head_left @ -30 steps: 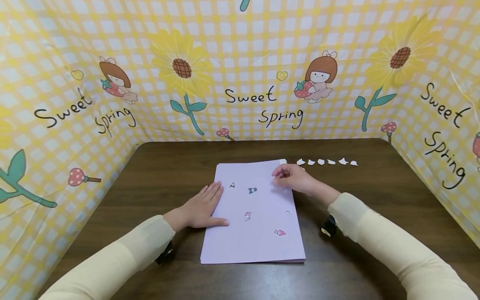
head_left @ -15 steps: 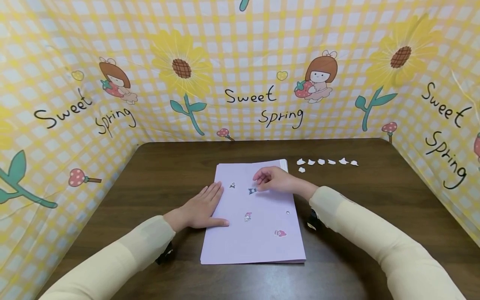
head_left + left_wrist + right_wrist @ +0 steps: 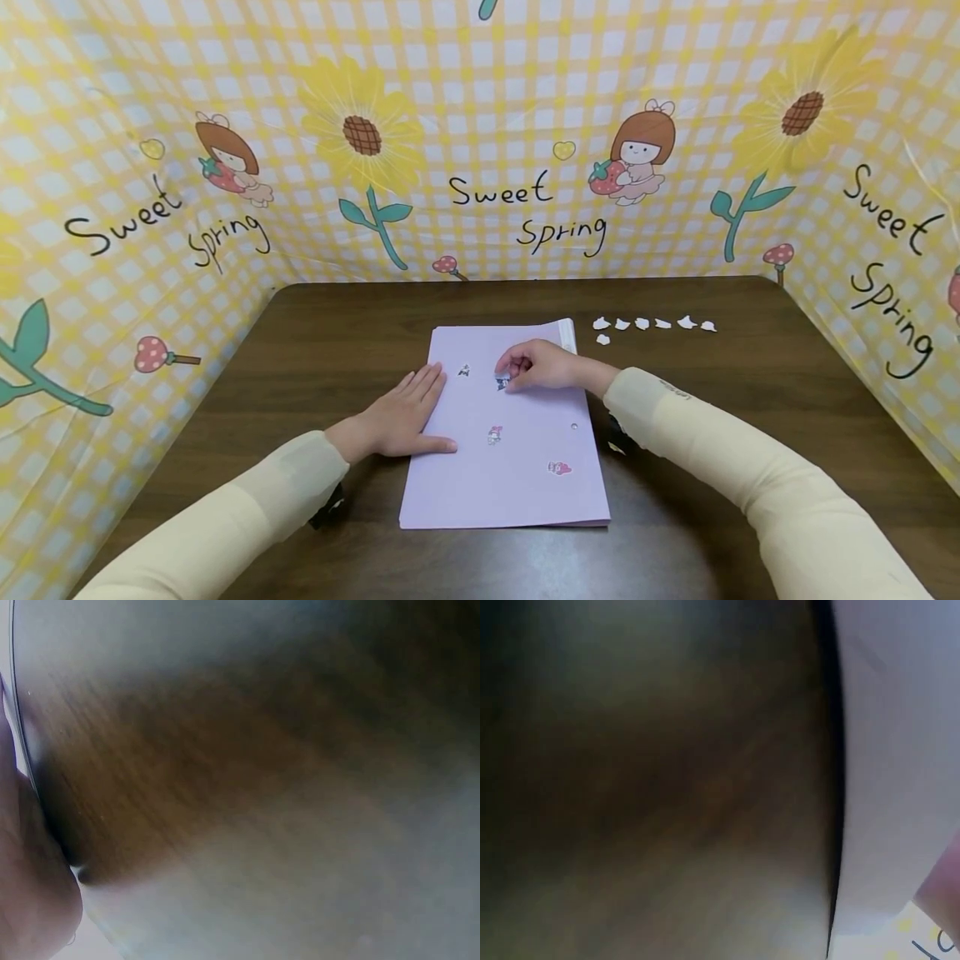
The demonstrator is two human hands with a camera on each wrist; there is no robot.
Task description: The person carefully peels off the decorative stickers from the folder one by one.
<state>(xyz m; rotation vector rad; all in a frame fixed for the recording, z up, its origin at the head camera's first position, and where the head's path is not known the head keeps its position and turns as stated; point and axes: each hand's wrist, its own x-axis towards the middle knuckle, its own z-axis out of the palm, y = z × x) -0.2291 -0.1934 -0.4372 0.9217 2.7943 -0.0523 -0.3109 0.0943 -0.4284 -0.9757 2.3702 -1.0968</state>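
A stack of pale lilac paper (image 3: 517,500) lies on the brown table, its top right corner slightly raised. Small cartoon stickers lie on it: a black-and-white one (image 3: 463,371), a pink-and-white one (image 3: 494,435) and a pink-red one (image 3: 559,468). My left hand (image 3: 397,415) rests flat on the paper's left edge, fingers spread. With curled fingertips my right hand (image 3: 542,365) pinches a dark blue-grey sticker (image 3: 502,382) at the sheet's upper middle; whether it is off the paper, I cannot tell. Both wrist views show mostly blurred table, with part of the left hand (image 3: 34,877) at the left wrist.
Several small white cut-outs (image 3: 642,324) form a row beyond the paper's right corner, with one more (image 3: 603,340) below the row. A tiny round pale spot (image 3: 574,427) is near the sheet's right edge. Yellow checked cloth (image 3: 480,150) hangs around the table.
From the paper's upper right edge, my right hand has moved left to the dark sticker and closed its fingertips on it. A small white cut-out came into full view. My left hand stayed put.
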